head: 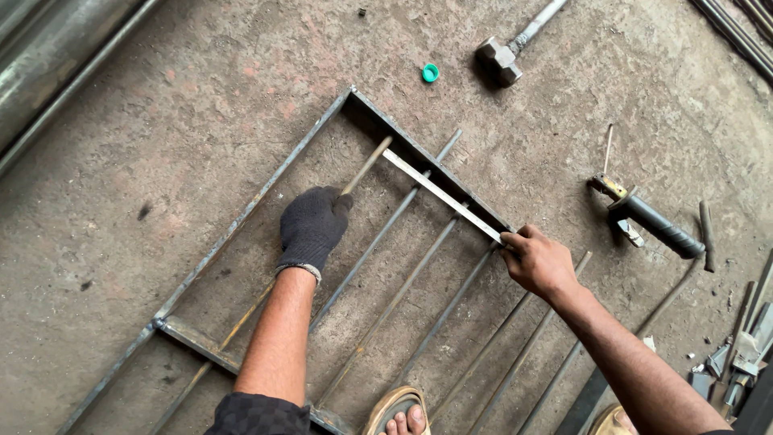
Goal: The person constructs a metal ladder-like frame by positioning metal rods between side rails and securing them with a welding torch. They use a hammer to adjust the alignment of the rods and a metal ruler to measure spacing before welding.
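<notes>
A rectangular steel angle frame [241,211] lies on the concrete floor, with several thin steel rods [403,290] laid lengthwise through it. My left hand [312,225], in a dark knit glove, grips one rusty rod [369,163] near the frame's far end. My bare right hand [538,259] pinches the near end of a flat steel ruler [439,194] that lies along the frame's far bar, across the rod ends.
A sledgehammer [501,58] and a green cap [431,72] lie beyond the frame. A welding electrode holder [648,217] rests at the right, with scrap pieces [737,354] at the right edge. Large pipes [48,56] run along the upper left. My sandalled foot [398,415] is at the bottom.
</notes>
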